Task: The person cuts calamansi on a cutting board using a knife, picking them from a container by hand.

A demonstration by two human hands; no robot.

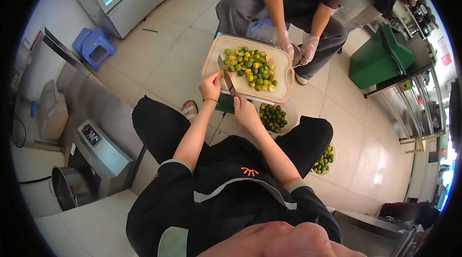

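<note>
In my right hand (246, 112) is the handle of a knife (229, 81), its blade slanting up and left over the near-left part of a cutting board (214, 54). My left hand (210, 85) is closed at the board's left edge, fingertips pinched beside the blade on what looks like a small lime, mostly hidden. Small green and yellow limes (249, 64) lie heaped on the board, some cut open with pale flesh showing. Below the board's near edge, a white bucket (294, 112) holds whole dark green limes (273, 118).
Across the board sits a person whose gloved hands (308, 50) are near its far-right corner. A bowl of limes (324, 160) stands right of my knee. Blue stools (96, 47) are at left, a green bin (380, 57) at right, and a steel counter (103, 107) by my left side.
</note>
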